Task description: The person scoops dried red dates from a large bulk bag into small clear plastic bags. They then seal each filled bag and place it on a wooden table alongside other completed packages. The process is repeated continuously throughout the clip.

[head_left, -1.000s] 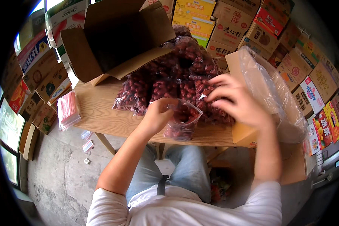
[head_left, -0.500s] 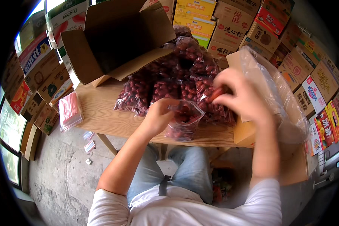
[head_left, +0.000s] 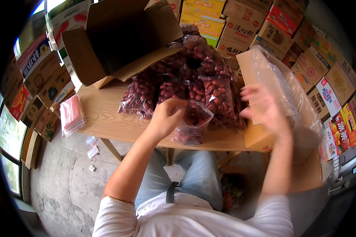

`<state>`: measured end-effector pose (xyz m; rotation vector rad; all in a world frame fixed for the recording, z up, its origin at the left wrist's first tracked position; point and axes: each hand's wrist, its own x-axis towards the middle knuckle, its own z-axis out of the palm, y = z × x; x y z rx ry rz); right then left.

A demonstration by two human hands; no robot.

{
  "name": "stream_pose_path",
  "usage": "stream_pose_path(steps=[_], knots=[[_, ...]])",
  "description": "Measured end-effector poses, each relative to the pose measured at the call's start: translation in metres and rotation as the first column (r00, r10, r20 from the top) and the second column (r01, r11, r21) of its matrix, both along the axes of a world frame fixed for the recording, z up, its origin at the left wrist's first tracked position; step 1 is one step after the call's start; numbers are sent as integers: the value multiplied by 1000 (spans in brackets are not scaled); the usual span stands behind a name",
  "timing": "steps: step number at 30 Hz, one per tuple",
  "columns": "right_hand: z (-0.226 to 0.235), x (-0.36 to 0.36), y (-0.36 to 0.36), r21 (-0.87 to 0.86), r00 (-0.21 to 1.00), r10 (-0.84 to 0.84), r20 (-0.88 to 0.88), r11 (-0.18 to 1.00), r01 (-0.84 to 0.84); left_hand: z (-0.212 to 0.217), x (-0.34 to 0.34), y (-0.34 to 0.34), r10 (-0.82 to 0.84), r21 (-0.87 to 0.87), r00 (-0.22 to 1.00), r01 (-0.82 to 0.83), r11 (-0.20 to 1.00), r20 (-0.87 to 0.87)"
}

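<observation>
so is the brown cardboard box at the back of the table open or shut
Open: the cardboard box lies tipped on its side on the wooden table, flaps spread, its dark inside facing the camera.

Left hand (head_left: 166, 118) pinched closed, right hand (head_left: 263, 104) spread.

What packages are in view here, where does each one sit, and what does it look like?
Small clear bag of red fruit: table front, pinched by left hand.
Pile of clear bags: table middle, dark red.
Open brown box: table's far left.
Plastic-lined box: right, by right hand.
Colourful cartons: stacked around.
</observation>
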<state>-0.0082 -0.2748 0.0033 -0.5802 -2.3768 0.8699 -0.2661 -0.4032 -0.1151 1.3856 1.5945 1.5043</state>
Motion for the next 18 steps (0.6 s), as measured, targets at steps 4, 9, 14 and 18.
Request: stream_pose_path(steps=[4,9,14,18], knots=[[-86,-39,-30,27,995,-10,96,1000,7,2,3,1,-59,-12,992,60,998,109],[-154,-73,-49,-149,961,-46,-274,989,5,-7,-7,-1,-220,109,975,215,970,30],[-178,-86,-45,-454,878,-161,-450,888,-70,-41,-1,-10,-321,256,907,254,933,272],[-178,-88,-41,-575,855,-165,-492,799,-177,-69,2,-1,-258,179,961,237,955,105]])
